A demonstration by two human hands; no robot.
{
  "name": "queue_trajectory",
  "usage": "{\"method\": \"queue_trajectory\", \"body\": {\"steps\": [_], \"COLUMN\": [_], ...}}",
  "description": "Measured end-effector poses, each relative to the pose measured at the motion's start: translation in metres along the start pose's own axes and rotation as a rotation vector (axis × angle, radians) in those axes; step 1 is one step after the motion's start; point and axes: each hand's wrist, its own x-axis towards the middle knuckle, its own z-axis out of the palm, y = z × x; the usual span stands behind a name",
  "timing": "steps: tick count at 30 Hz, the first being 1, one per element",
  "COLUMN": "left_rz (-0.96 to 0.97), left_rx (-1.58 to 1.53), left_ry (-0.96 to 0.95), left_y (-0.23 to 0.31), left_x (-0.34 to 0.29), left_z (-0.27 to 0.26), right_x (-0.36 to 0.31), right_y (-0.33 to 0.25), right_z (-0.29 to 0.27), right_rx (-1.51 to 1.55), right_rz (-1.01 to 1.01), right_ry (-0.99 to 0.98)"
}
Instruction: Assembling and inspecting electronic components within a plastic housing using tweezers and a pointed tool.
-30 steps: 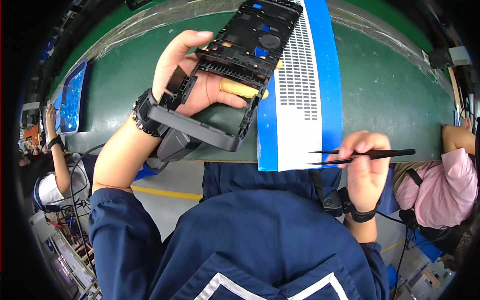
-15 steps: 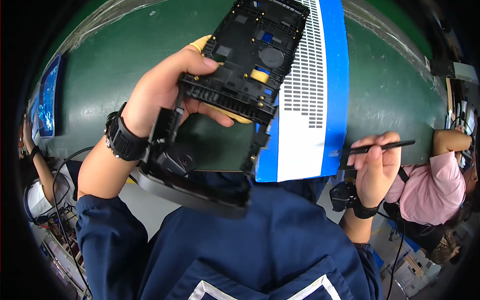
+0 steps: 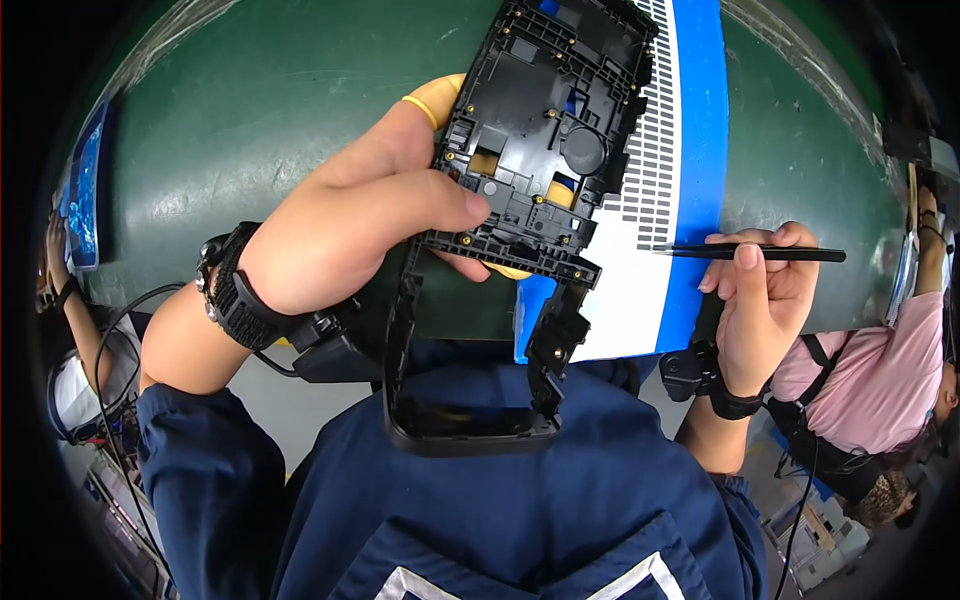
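Note:
My left hand (image 3: 365, 215) is closed on a black plastic housing (image 3: 510, 205), its thumb pressing on the inner face and yellow finger covers on some fingers. The housing is a ribbed panel with brass-coloured inserts, cutouts and an open frame at its near end. My right hand (image 3: 762, 305) pinches black tweezers (image 3: 800, 254) lying nearly level. Their thin tips point left, at the near end of the rows of small dark rectangular pieces (image 3: 655, 205) on a white sheet (image 3: 625, 305). Whether the tips hold a piece is too small to tell.
The sheet lies on a blue board (image 3: 700, 120) on the green table (image 3: 300, 80). A blue tray (image 3: 92, 200) stands at the far left. Other people are at both sides, one in a pink shirt (image 3: 865, 370) at right. Cables hang near both my arms.
My left hand has moved right with the housing, which now tilts differently and shows its inner face more squarely. The tweezers have risen and swung level, their tips reaching the dark pieces.

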Motion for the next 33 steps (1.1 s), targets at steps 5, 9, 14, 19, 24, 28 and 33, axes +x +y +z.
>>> {"method": "queue_trajectory", "body": {"steps": [5, 9, 14, 19, 24, 28, 33], "left_rz": [-0.004, -0.010, -0.005, -0.001, -0.071, 0.013, 0.067], "left_rx": [-0.006, 0.012, 0.024, 0.045, -0.047, -0.092, -0.143], "left_ry": [0.005, 0.019, 0.028, -0.078, -0.155, -0.197, -0.210], "left_y": [-0.001, -0.001, -0.002, 0.003, 0.011, 0.013, 0.009], "left_x": [0.001, 0.000, 0.002, 0.003, 0.002, -0.001, -0.003], "left_z": [0.000, 0.000, 0.001, -0.004, 0.000, 0.002, -0.004], "right_x": [0.000, -0.001, 0.000, 0.003, 0.015, 0.021, 0.017], "right_y": [-0.001, 0.000, -0.001, -0.003, -0.031, -0.047, -0.057], "right_z": [0.002, 0.003, 0.004, 0.004, 0.014, 0.033, 0.035], "right_rx": [-0.021, -0.035, -0.043, 0.161, 0.209, -0.021, -0.083], "right_rz": [0.007, 0.018, 0.025, -0.002, -0.100, -0.124, -0.122], "right_ry": [0.032, 0.040, 0.057, 0.042, -0.118, -0.253, -0.369]}}
